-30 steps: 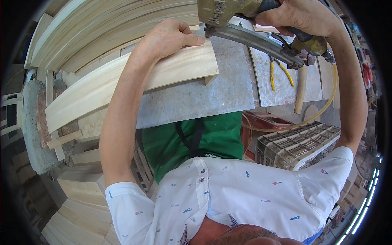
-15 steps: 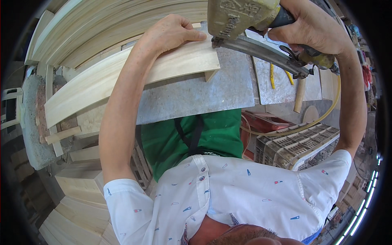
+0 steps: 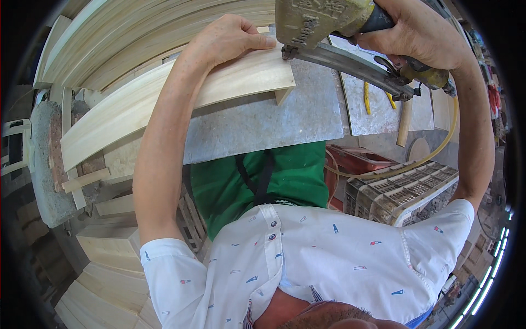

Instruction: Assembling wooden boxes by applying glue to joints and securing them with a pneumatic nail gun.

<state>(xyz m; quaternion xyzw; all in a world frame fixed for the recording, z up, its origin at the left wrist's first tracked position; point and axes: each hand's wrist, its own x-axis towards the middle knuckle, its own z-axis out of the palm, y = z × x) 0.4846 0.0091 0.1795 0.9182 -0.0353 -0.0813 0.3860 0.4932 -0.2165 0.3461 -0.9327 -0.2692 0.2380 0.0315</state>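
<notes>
A long pale wooden board [image 3: 241, 79] lies across a grey metal-topped table [image 3: 263, 123], with a short upright piece under its right end. My left hand [image 3: 233, 41] grips the board's far edge near that end, thumb pointing right and fingers curled over, partly hidden. My right hand [image 3: 419, 35] is wrapped round the handle of an air nail gun [image 3: 318, 24], a worn yellowish tool with a long dark magazine. Its nose meets the board's right end, close to my left thumb.
Stacked wooden boards [image 3: 164, 27] rise along the far left. Right of the table are a pale sheet [image 3: 367, 118], yellow-handled pliers [image 3: 367, 98] and a wooden handle [image 3: 404, 123]. A yellowish air hose [image 3: 419, 163] loops above a plastic crate [image 3: 400, 192]. More wooden pieces [image 3: 109, 247] sit lower left.
The nail gun's nose has shifted slightly left and away from me at the board's end. My left hand has moved slightly farther off along with it. Both grips stay the same.
</notes>
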